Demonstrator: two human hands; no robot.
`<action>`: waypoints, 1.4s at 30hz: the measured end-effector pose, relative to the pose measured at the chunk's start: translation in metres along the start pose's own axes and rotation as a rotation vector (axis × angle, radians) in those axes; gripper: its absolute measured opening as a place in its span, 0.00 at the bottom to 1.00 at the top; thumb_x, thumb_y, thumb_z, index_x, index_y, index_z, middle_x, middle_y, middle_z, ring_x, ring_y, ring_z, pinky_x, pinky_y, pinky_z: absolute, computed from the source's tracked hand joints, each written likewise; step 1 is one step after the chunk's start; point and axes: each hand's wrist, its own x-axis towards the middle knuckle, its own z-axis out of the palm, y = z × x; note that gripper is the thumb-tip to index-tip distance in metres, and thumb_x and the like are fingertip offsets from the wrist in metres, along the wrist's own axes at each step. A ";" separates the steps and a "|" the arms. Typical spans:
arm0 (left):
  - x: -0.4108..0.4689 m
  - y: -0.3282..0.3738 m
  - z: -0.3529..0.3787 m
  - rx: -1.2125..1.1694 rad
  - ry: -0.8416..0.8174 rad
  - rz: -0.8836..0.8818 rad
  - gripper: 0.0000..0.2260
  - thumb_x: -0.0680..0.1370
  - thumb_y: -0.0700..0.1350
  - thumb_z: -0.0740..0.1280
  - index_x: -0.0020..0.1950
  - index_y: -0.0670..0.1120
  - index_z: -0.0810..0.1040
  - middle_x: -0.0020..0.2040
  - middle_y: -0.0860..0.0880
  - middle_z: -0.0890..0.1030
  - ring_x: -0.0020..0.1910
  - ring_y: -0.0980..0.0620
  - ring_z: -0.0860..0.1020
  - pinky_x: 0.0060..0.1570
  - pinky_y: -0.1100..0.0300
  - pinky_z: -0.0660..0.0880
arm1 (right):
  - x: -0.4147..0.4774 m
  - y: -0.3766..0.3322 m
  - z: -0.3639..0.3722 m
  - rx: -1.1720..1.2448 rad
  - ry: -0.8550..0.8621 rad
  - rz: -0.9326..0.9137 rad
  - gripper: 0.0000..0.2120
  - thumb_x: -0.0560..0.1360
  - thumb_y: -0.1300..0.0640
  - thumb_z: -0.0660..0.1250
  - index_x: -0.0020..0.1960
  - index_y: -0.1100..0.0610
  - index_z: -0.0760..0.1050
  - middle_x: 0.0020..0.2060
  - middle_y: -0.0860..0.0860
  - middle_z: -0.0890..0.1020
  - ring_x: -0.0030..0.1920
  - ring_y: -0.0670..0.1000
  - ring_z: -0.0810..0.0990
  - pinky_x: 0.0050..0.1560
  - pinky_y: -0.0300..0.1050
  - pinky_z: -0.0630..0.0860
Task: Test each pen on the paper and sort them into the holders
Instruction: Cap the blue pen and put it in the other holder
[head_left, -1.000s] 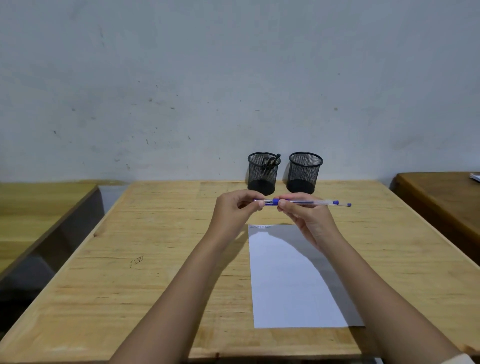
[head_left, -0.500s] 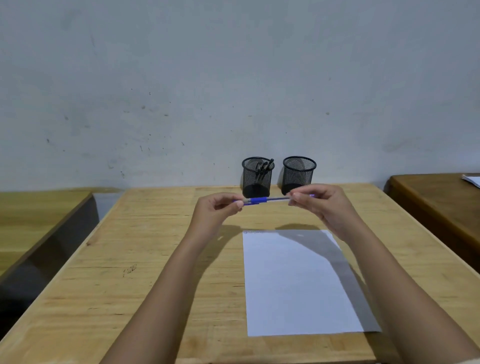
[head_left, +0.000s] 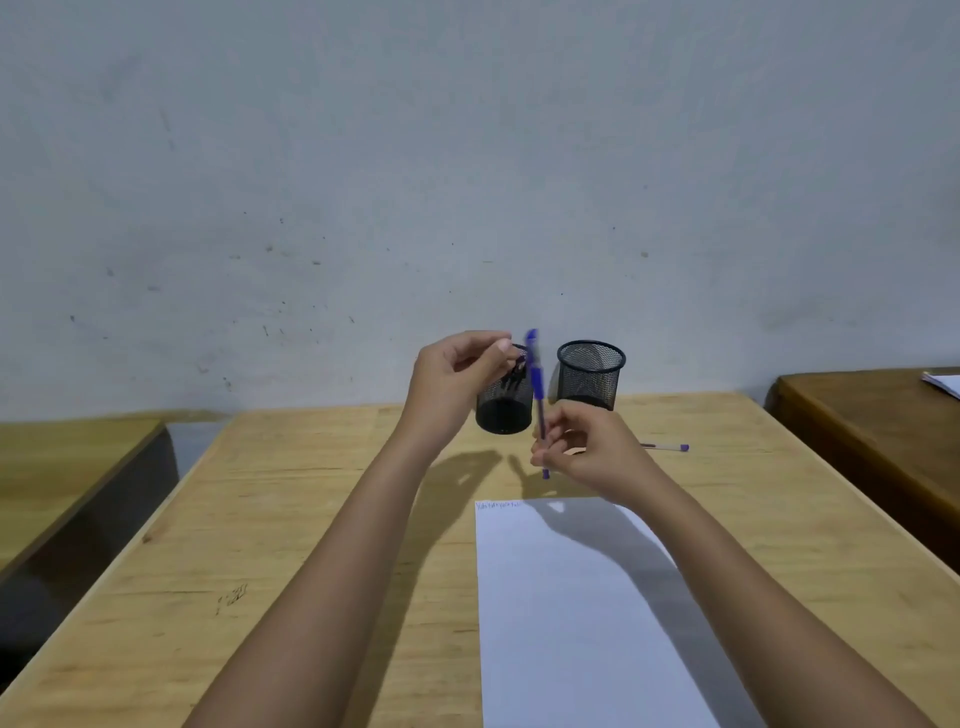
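Nearly upright, a slim blue pen (head_left: 538, 402) stands in the right hand (head_left: 592, 449), whose fingers pinch its lower barrel above the pale, grainy wooden table (head_left: 311, 519). The left hand (head_left: 452, 382) hovers with fingers curled beside the pen's blurred upper end; I cannot tell whether they touch it. Two round black wire-mesh cups sit at the table's far edge: the left holder (head_left: 506, 405), with dark pens inside, and the right holder (head_left: 590, 371). A second pen (head_left: 667, 447) lies flat toward the right edge. A smooth white rectangular paper (head_left: 571, 613) reaches the near edge, with faint scribbles at its far left corner.
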 end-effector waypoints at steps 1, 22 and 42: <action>0.005 -0.003 0.000 0.010 -0.009 -0.002 0.03 0.76 0.40 0.68 0.47 0.46 0.82 0.44 0.44 0.84 0.45 0.52 0.82 0.55 0.59 0.78 | 0.004 0.002 -0.002 0.050 0.031 0.014 0.13 0.67 0.72 0.69 0.39 0.55 0.72 0.34 0.53 0.80 0.38 0.57 0.81 0.43 0.45 0.78; 0.068 -0.141 0.116 0.417 -0.108 -0.193 0.38 0.75 0.61 0.62 0.77 0.46 0.48 0.75 0.46 0.60 0.73 0.49 0.60 0.72 0.53 0.59 | 0.114 0.083 -0.084 0.038 0.566 0.184 0.11 0.76 0.53 0.63 0.46 0.60 0.79 0.42 0.56 0.82 0.46 0.56 0.79 0.48 0.47 0.75; 0.067 -0.154 0.093 0.514 -0.254 -0.075 0.25 0.76 0.63 0.58 0.69 0.53 0.64 0.63 0.52 0.75 0.64 0.54 0.72 0.66 0.53 0.68 | 0.067 0.101 -0.091 0.047 0.315 0.213 0.26 0.71 0.59 0.71 0.67 0.60 0.69 0.61 0.52 0.75 0.62 0.49 0.74 0.62 0.41 0.70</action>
